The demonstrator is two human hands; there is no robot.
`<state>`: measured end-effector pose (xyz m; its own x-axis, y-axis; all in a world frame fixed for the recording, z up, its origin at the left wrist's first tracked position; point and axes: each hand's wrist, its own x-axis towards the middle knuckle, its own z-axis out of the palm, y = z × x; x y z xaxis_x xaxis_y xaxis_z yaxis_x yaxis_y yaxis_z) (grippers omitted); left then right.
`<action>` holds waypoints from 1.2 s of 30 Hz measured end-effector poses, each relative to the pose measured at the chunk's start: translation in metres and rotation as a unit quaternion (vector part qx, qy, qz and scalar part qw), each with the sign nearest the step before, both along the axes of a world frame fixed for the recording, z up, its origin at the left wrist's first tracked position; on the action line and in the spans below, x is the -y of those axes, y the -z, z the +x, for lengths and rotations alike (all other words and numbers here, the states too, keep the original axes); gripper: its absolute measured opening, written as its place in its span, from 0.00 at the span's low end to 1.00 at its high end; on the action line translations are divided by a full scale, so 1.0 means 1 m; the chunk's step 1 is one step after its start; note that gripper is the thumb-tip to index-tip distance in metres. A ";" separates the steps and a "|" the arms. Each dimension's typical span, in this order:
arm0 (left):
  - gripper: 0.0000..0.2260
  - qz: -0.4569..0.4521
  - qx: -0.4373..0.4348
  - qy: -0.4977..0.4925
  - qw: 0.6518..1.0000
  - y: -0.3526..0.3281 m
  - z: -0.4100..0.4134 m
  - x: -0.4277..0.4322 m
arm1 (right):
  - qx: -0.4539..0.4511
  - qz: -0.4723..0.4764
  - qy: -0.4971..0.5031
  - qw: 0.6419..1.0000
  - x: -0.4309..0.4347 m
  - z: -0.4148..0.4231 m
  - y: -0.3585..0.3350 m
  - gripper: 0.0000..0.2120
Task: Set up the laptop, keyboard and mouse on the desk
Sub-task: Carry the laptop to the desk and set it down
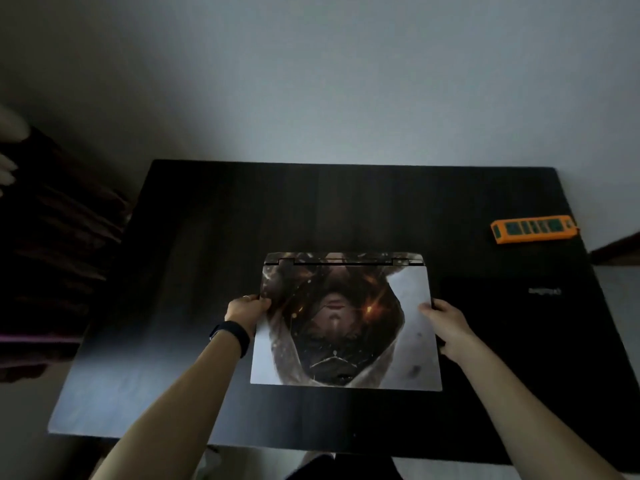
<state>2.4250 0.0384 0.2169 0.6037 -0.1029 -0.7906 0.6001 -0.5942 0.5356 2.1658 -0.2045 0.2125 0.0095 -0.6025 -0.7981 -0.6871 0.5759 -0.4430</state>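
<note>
A closed laptop (346, 323) with a picture printed over its lid lies in the middle of the dark desk (207, 237), hinge side away from me. My left hand (247, 308) grips its left edge, with a dark band on the wrist. My right hand (446, 323) grips its right edge. No keyboard or mouse is visible in the dim light.
An orange block with green inserts (533, 229) lies at the desk's far right. A dark mat with small lettering (543, 291) sits right of the laptop. A dark piece of furniture (52, 254) stands to the left. A pale wall rises behind the desk.
</note>
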 end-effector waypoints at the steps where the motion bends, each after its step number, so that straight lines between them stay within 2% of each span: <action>1: 0.07 0.010 0.002 0.005 1.000 0.019 0.006 0.001 | -0.001 0.008 0.004 1.000 0.002 0.002 0.006 0.24; 4: 0.01 0.045 0.010 0.016 0.999 0.079 0.022 -0.001 | -0.001 0.037 0.014 0.999 0.009 0.004 0.025 0.27; 8: 0.04 0.056 0.014 0.013 0.998 0.098 0.032 -0.001 | 0.000 0.057 0.021 0.998 0.006 0.005 0.036 0.28; 12: 0.11 0.079 0.045 0.006 0.996 0.045 0.019 0.020 | 0.001 0.065 0.013 0.998 0.008 0.009 0.045 0.27; 15: 0.13 0.082 0.067 0.001 0.994 0.044 0.020 0.024 | 0.004 0.060 -0.007 0.998 0.010 0.013 0.049 0.24; 21: 0.14 0.103 0.109 0.031 0.988 0.049 0.019 0.022 | 0.019 0.049 -0.021 0.998 0.013 0.013 0.056 0.31; 26: 0.17 0.080 0.162 0.106 0.978 0.047 0.007 0.010 | 0.018 -0.027 -0.065 0.997 -0.001 0.005 0.058 0.33; 30: 0.30 0.029 0.184 0.213 0.959 0.046 -0.013 -0.009 | 0.015 -0.087 -0.127 0.988 -0.024 -0.002 0.058 0.44; 33: 0.38 0.050 0.202 0.350 0.913 0.052 -0.039 -0.031 | -0.021 -0.120 -0.192 0.974 -0.050 -0.013 0.063 0.55; 36: 0.44 0.073 0.228 0.435 0.868 0.058 -0.059 -0.053 | -0.017 -0.166 -0.238 0.957 -0.075 -0.027 0.061 0.60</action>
<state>2.3657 0.0909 0.1585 0.6014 -0.5950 -0.5332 -0.3633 -0.7981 0.4808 2.1387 -0.1294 0.1516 0.3238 -0.7564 -0.5684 -0.8537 0.0253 -0.5201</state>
